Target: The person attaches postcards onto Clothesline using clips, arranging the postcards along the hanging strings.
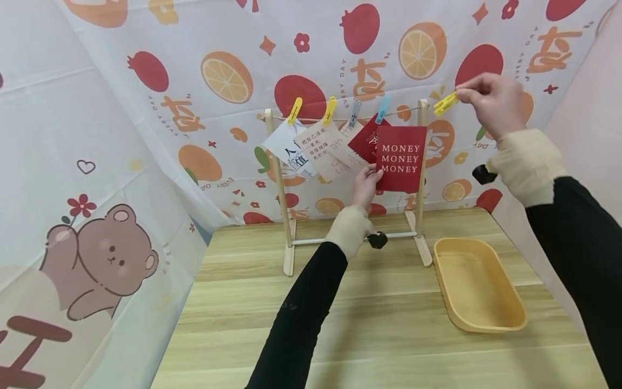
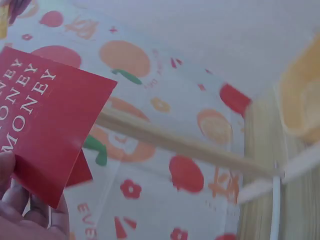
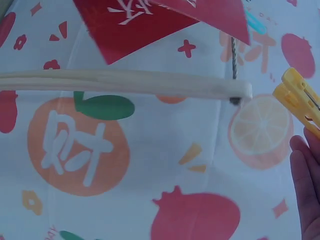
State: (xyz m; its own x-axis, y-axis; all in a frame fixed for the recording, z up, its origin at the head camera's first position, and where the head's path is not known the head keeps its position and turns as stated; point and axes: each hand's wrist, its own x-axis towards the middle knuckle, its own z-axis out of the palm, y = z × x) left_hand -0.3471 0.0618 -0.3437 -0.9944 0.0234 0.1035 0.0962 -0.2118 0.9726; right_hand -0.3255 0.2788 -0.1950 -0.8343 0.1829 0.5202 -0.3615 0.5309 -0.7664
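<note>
A red card (image 1: 401,159) printed "MONEY" is pinched at its lower left corner by my left hand (image 1: 365,186), in front of the rack's right post. Up to the right, my right hand (image 1: 500,102) pinches a yellow clothespin (image 1: 445,104), apart from the card and the string. The clothespin (image 3: 300,97) also shows at the right edge of the right wrist view. On the string (image 1: 342,119) of the wooden rack (image 1: 279,189), several cards hang from clothespins. The rightmost is a dark red card (image 1: 364,141) under a blue clothespin (image 1: 383,109), partly hidden by the held card.
An orange plastic tray (image 1: 478,286) stands on the wooden table (image 1: 389,335), right of the rack. Behind the rack hangs a fruit-print cloth (image 1: 272,43). A bear-print cloth (image 1: 107,259) covers the left side. The rack's feet (image 1: 289,262) rest on the tabletop.
</note>
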